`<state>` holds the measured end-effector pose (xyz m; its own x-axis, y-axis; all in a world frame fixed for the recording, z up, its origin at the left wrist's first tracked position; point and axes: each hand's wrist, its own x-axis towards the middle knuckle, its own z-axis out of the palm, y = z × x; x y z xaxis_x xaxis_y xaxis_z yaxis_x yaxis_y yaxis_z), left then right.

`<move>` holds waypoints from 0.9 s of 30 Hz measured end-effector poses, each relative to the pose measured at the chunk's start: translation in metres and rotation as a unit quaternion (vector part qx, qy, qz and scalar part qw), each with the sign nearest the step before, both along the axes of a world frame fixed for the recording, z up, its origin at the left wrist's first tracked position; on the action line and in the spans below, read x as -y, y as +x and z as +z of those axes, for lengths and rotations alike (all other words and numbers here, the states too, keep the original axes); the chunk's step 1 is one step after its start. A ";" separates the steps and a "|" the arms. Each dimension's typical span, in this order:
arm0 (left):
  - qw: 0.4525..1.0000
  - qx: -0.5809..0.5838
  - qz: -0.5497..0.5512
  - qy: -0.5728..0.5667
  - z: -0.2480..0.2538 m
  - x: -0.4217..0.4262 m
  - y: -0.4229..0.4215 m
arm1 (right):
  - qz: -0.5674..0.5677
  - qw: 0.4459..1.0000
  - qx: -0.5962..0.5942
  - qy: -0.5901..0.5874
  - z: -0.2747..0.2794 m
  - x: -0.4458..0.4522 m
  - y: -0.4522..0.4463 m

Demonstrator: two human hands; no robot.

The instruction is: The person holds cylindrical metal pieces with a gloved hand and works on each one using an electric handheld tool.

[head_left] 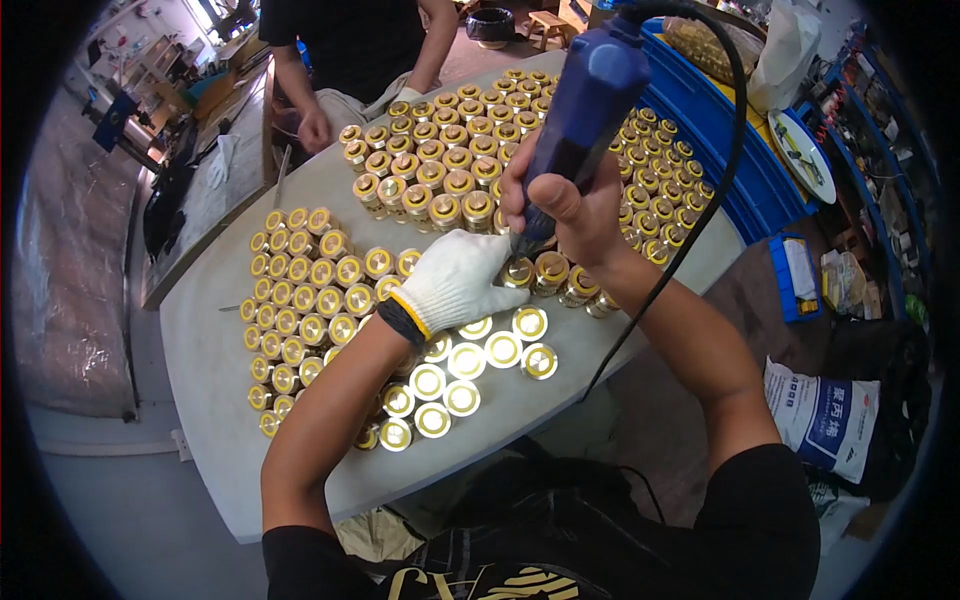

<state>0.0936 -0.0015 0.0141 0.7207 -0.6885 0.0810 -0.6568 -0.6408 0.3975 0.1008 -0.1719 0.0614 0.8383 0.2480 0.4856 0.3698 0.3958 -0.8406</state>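
My right hand (575, 200), bare, is wrapped round a blue power tool (590, 90) with a black cable. The tool points down, its tip at the top of a brass-coloured cylinder (517, 271). My left hand (458, 282), in a white knitted glove, lies beside that cylinder, its thumb and fingers at the cylinder's near and far sides. Many similar cylinders with ringed tops stand around both hands on a grey table (205, 330). Brightly lit ones (466, 359) stand just nearer than my gloved hand.
Across the table is a person in dark clothing (345, 45), one hand (314, 130) hanging by its edge. Blue trays (700, 100) lie at the right, with a white plate (802, 155) beyond. The tool's cable (738, 130) loops down past my right forearm. A printed sack (825, 415) lies lower right.
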 end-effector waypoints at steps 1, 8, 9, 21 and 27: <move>1.000 -0.010 -0.003 -0.013 0.000 0.000 0.000 | 0.001 1.000 0.000 0.000 0.001 0.001 0.000; 0.998 -0.045 -0.030 0.038 0.009 -0.001 0.001 | 0.030 1.000 -0.006 -0.005 -0.001 0.005 -0.002; 0.999 -0.033 -0.035 0.007 0.003 -0.001 0.002 | 0.026 1.000 -0.007 -0.009 -0.002 0.004 -0.002; 0.998 0.013 -0.027 -0.059 -0.026 -0.002 0.006 | 0.052 0.995 0.041 -0.078 -0.001 -0.001 -0.004; 0.998 0.026 -0.024 -0.043 -0.025 -0.002 0.008 | 0.054 0.996 0.019 -0.072 0.002 -0.002 -0.005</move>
